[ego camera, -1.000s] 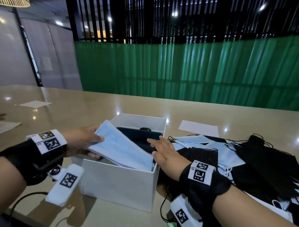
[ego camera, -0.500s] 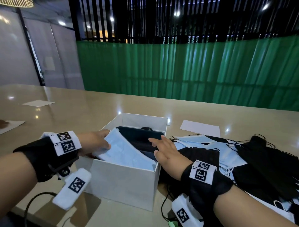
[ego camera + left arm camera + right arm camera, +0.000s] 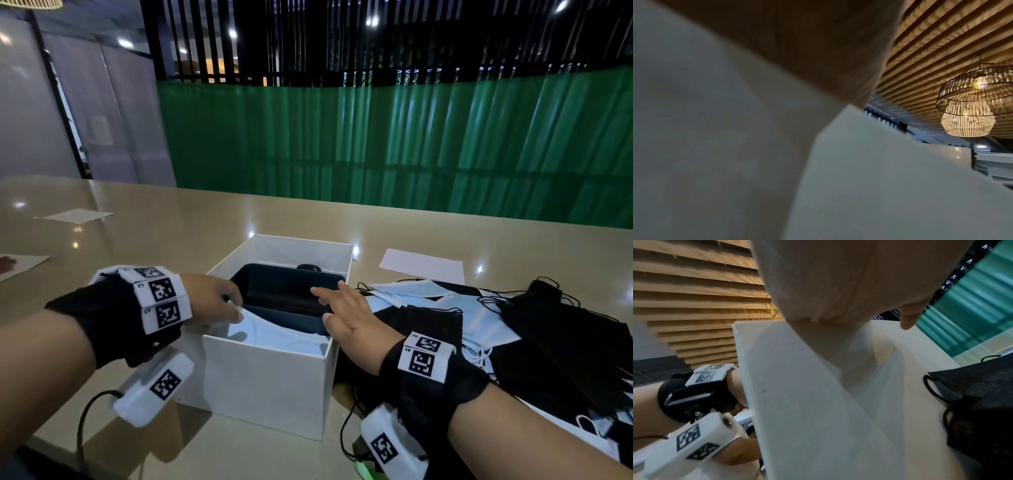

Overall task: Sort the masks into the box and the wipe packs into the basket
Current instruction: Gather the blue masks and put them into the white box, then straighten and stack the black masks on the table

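Observation:
A white open box (image 3: pixel 267 377) stands mid-table with dark masks (image 3: pixel 287 298) at its back. A stack of light blue masks (image 3: pixel 281 337) lies in its near half. My left hand (image 3: pixel 219 303) is at the box's left rim and pinches the stack's left edge. Over the right rim hovers my right hand (image 3: pixel 342 308), fingers straight and holding nothing. A loose pile of black masks (image 3: pixel 565 342) and blue masks (image 3: pixel 479 315) spreads to the right of the box. The right wrist view shows the box wall (image 3: pixel 818 402) and a black mask (image 3: pixel 982 386). No basket or wipe pack shows.
White paper sheets lie behind the pile (image 3: pixel 421 265), far left (image 3: pixel 73 216) and at the left edge (image 3: pixel 24 265). A green screen (image 3: pixel 411 147) stands beyond the table's far edge. In the left wrist view, the box wall (image 3: pixel 879 178) fills most of the frame.
My left hand has lowered the blue mask stack from above the box's left rim down into the box. My right hand stayed at the right rim.

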Tool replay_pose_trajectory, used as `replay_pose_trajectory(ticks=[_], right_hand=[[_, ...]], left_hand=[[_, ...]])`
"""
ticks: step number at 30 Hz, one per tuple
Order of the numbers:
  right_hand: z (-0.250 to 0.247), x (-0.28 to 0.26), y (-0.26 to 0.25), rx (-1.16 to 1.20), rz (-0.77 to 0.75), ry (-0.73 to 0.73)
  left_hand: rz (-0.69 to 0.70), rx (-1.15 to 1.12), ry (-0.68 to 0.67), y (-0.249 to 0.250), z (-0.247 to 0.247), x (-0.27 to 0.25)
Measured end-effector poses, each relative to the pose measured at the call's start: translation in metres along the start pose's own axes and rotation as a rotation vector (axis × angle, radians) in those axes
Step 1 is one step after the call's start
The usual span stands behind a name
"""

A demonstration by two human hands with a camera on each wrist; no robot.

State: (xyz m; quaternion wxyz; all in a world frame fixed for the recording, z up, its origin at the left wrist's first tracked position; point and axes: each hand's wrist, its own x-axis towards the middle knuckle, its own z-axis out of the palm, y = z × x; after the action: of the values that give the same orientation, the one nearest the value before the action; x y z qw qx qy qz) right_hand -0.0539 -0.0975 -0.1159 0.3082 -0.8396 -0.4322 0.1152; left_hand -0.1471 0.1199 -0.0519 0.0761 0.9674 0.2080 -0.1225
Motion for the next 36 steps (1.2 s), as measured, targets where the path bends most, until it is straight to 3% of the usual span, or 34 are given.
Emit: replay_pose_trajectory(ticks=[3,9,12,17,22,27,31,36], right_hand=[[-0.001,0.0,-0.002,-0.009,-0.006,0.001],[-0.017,-0.013,0.0,0.01,0.005,-0.031],[-0.045,-0.04,0.016,-0.017,0.058,0.03],[-0.096,-0.086,0.069,0.06,0.304,0.17],[-0.111,-0.128,0.102,-0.108,0.511,0.136],[-0.108,-0.149,0.121,-0.05,0.586,0.077],[-0.107,-0.153,0.132,0.136,0.617,0.07],[-0.1,-0.151,0.145,0.159,0.673,0.039]], left_hand=[[0.066,-0.047,0.095,0.018,-0.029,-0.011],[0.331,-0.512,0.178,0.079,-0.076,-0.026],[0.453,-0.562,0.149,0.116,-0.074,-0.028],[0.571,-0.482,0.03,0.179,-0.049,-0.005],[0.513,-0.284,-0.021,0.232,-0.023,0.027],[0.405,0.001,-0.127,0.258,0.008,0.053],[0.356,-0.027,-0.174,0.257,0.018,0.067],[0.279,-0.23,-0.228,0.245,0.033,0.091]])
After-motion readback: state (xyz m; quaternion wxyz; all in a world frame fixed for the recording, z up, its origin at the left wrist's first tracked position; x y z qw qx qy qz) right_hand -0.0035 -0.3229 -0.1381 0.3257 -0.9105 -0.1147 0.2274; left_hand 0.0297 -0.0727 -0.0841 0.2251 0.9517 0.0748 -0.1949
